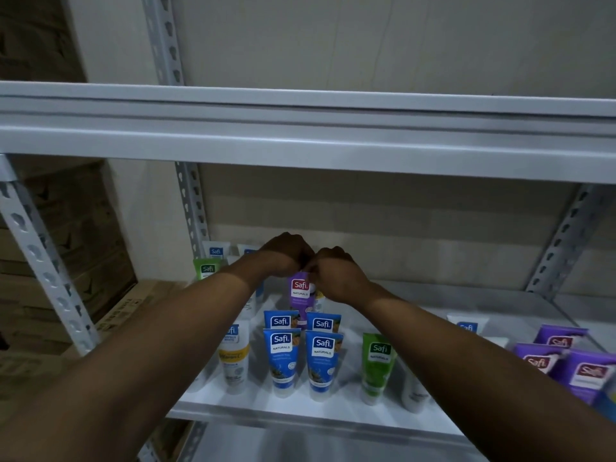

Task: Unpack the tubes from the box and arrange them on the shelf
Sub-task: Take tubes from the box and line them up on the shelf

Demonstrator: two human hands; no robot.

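Both hands are up at the back-middle of the lower shelf (300, 413), knuckles toward me. The left hand (287, 255) and right hand (337, 278) meet over the top edge of the purple tube (299, 295). Fingers on both are curled in tight and look pinched on the tube's flat crimped end, but the fingertips are hidden behind the backs of the hands, so I can't see the exact grip.

The purple tube stands upright, long axis vertical, crimp up, label facing me. Its cap end is hidden behind the blue tubes (281, 361), and I can't tell if it touches the shelf.

There are four blue tubes in two rows of two, all upright, caps down. A green tube (378, 365) stands to their right and a white tube with a yellow band (235, 358) to their left, partly covered by my left forearm. At back left is another green tube (206, 269) and white tubes (216, 250), mostly blocked by the arm. Purple cartons (560, 340) at far right are cut by the frame edge and the right arm. A white tube (466, 325) behind that arm is only half visible.

The upper shelf beam (300, 128) crosses the whole view. Cardboard boxes (66, 228) at left are dim, their print unreadable.
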